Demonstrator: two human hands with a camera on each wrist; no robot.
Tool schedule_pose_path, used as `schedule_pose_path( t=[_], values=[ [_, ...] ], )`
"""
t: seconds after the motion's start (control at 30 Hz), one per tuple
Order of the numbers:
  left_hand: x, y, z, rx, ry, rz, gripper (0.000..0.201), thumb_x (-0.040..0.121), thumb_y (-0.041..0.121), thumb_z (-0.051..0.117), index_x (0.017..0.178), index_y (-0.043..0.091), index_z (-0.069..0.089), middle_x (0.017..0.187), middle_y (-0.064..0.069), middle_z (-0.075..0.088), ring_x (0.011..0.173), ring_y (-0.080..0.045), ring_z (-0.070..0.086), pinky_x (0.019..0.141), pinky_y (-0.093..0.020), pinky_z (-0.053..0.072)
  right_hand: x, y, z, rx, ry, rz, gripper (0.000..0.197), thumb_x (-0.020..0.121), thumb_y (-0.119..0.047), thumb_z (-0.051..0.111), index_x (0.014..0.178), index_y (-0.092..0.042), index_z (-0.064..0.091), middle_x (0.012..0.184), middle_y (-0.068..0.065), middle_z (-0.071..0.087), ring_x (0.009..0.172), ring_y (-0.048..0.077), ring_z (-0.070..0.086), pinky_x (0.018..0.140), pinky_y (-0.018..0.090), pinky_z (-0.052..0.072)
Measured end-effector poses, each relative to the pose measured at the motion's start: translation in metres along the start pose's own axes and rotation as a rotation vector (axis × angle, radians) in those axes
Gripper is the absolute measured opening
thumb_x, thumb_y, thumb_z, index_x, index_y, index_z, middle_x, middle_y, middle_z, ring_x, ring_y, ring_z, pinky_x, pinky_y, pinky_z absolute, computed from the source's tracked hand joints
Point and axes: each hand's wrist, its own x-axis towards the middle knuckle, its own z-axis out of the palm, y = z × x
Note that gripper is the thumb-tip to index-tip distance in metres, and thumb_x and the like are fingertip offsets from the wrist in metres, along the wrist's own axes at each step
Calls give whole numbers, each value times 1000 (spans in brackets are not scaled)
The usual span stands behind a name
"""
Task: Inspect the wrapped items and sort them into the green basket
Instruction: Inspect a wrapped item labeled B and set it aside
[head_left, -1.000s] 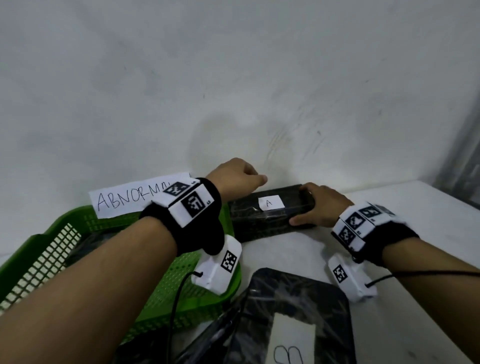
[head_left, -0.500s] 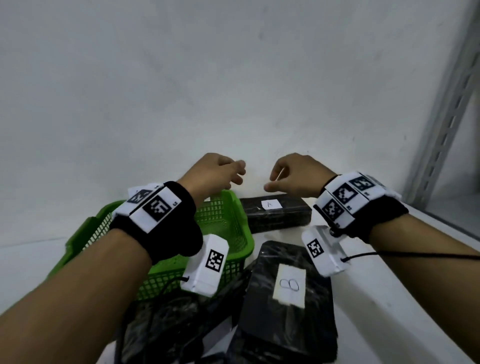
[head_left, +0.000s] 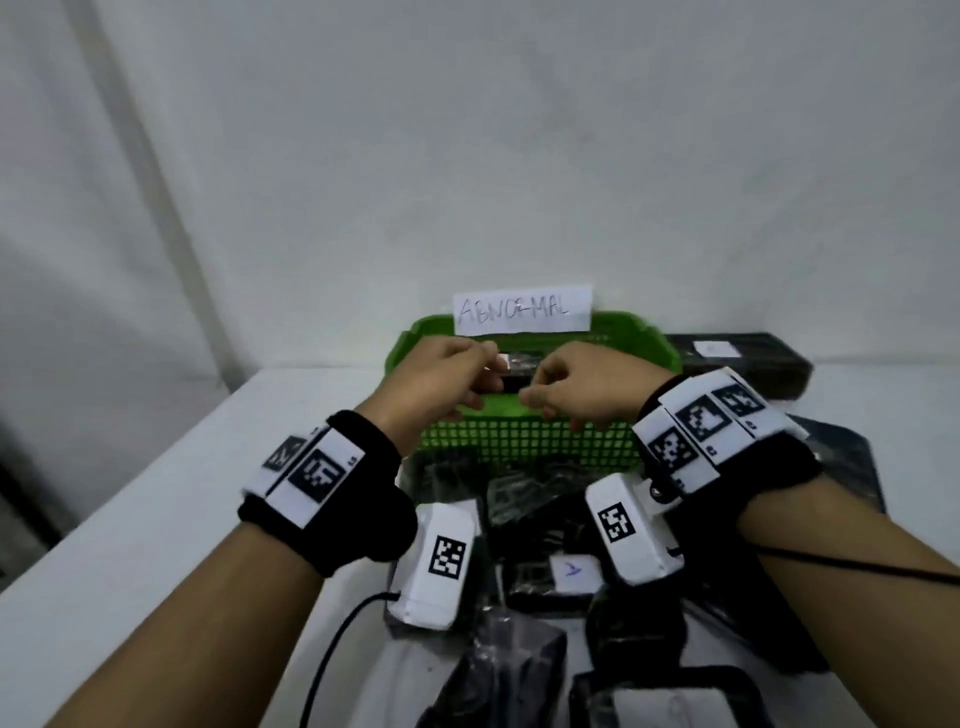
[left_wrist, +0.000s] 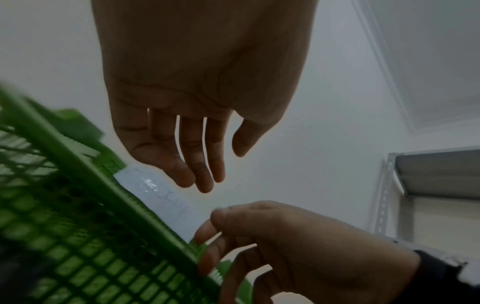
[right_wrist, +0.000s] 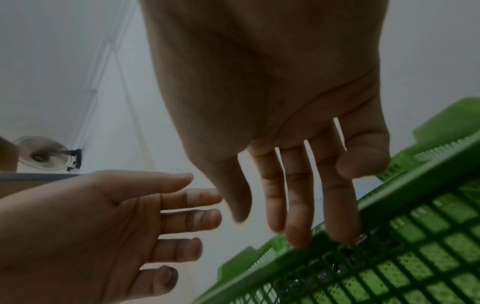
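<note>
1. A white table (head_left: 156, 519) stands against a bare pale wall.
2. The green plastic mesh basket (head_left: 519, 441) sits at the far edge of the table, with a handwritten paper sign (head_left: 522, 312) reading "ABNORMAL" on its back rim. Something dark with a white label (head_left: 514, 366) lies inside it, mostly hidden.
3. A second ago both hands held the long black film-wrapped block (head_left: 737, 358). It now lies on the table just right of the basket. It looks checked and left out.
4. The left hand (head_left: 436, 379) and right hand (head_left: 587, 384) hover over the basket's near rim with fingers loosely spread, gripping nothing.
5. Count: one basket, one sign, one set-aside block, and at least four black wrapped items (head_left: 574, 571) heaped in front. Overlap prevents an exact tally.
</note>
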Motion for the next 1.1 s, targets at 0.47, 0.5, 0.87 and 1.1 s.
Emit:
schedule_pose_path(
  t=[0.47, 0.5, 0.87, 1.1],
  values=[
    [-50, -77, -18, 424, -106, -421, 77, 73, 56, 80, 125, 18, 38, 103, 1, 57, 92, -21, 65, 79, -39, 61, -21, -30, 47, -134, -344, -110, 53, 78, -23, 86, 125, -23, 61, 114, -2, 68, 64, 16, 62, 56, 22, 48],
    [-51, -78, -18, 360, -103, -439, 76, 73, 54, 81, 123, 17, 37, 98, 3, 56, 87, -19, 64, 73, -36, 61, -21, -30, 47, -133, -347, -112, 54, 78, -22, 86, 126, -23, 61, 114, -2, 67, 68, 17, 62, 56, 21, 47],
    [-74, -54, -62, 140, -86, -60, 75, 63, 13, 93, 127, 25, 56, 111, 0, 67, 93, -17, 71, 82, -34, 59, -25, -46, 43, 59, 25, -259, 65, 82, -66, 61, 135, -31, 47, 109, -10, 62, 98, 9, 62, 86, 31, 49],
    [-62, -31, -95, 226, 131, 177, 61, 73, 36, 86, 128, 32, 59, 113, 5, 67, 104, -12, 66, 95, -37, 55, -25, -44, 41, 734, 161, -367, 53, 72, -49, 70, 116, -20, 65, 110, -2, 75, 102, 14, 73, 92, 37, 59]
  ],
)
